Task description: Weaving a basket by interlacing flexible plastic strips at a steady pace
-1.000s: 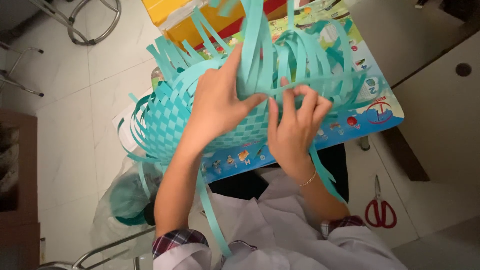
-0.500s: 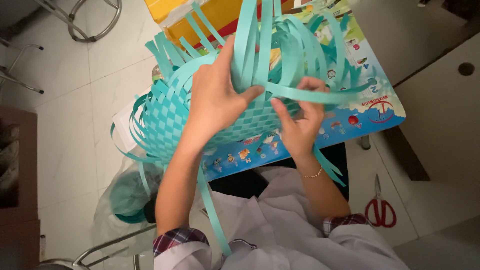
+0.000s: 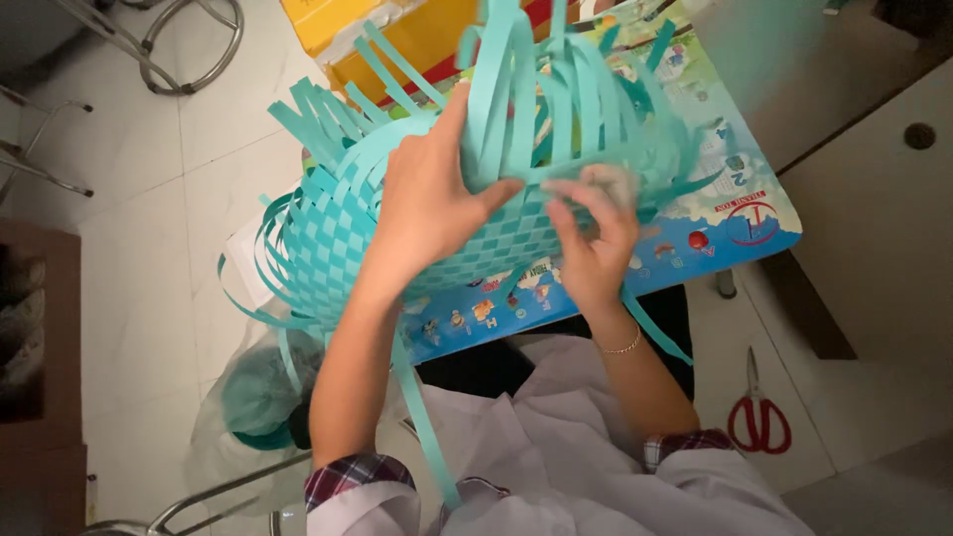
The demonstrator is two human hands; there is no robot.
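Teal woven basket (image 3: 397,228) of plastic strips sits tipped above the near edge of the small picture-printed table (image 3: 735,223). Nearest me, my right hand (image 3: 593,238) pinches a horizontal strip (image 3: 556,174); my left hand (image 3: 432,203) clasps the weave, thumb on that strip. Beyond, loose strip ends (image 3: 556,89) stand upward.

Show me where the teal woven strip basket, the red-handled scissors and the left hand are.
teal woven strip basket (image 3: 338,238), head view, woven wall
red-handled scissors (image 3: 759,422), head view, handle loops
left hand (image 3: 427,199), head view, back of hand
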